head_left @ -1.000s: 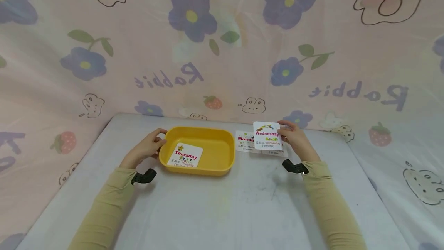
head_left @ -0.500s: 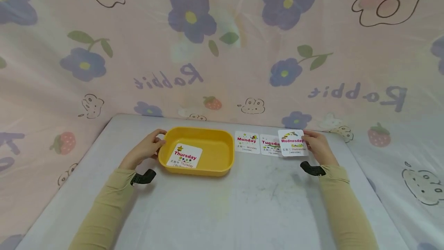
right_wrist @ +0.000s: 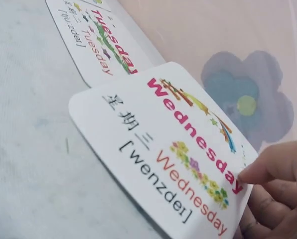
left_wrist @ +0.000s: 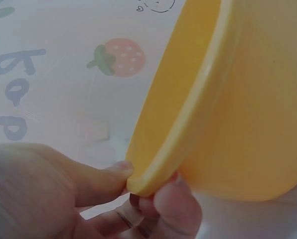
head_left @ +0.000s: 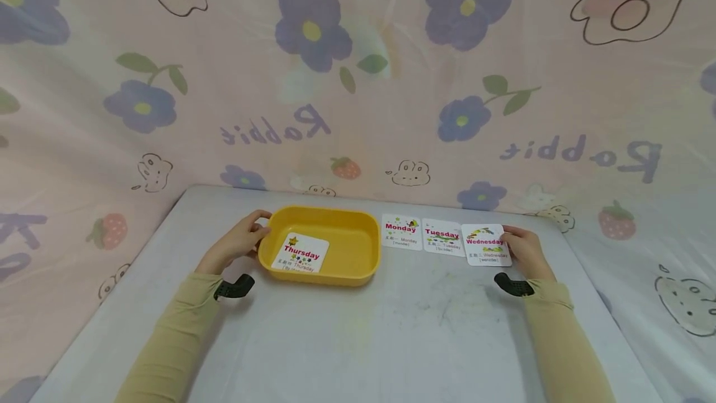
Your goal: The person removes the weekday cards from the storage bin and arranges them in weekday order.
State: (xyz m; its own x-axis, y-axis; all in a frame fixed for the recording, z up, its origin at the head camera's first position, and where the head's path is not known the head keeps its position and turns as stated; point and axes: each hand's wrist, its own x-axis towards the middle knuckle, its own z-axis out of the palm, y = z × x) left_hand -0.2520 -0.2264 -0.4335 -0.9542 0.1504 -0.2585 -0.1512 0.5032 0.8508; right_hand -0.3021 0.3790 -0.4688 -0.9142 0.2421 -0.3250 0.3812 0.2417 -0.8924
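Note:
My left hand (head_left: pixel 239 241) pinches the left rim of a yellow tray (head_left: pixel 369 247), thumb on top and fingers beneath, as the left wrist view shows. Inside the tray lies a white Thursday card (head_left: pixel 302 254) at its left end. My right hand (head_left: pixel 527 250) holds the right edge of a Wednesday card (head_left: pixel 485 254) between thumb and fingers. That card is face up, close over the table and beside the Tuesday card (head_left: pixel 444 242); in the right wrist view its corner overlaps Tuesday's edge. Left of Tuesday lies the Monday card (head_left: pixel 401 238), near the tray.
A white table (head_left: pixel 380 341) carries everything, with faint dark smudges in front of the cards. Behind its far edge hangs a pale curtain (head_left: pixel 363 111) printed with flowers, rabbits and strawberries. Each wrist wears a black band (head_left: pixel 513 286).
My right hand has moved right and toward me with the Wednesday card, from over Monday and Tuesday to Tuesday's right side, uncovering both. My left hand stays on the tray.

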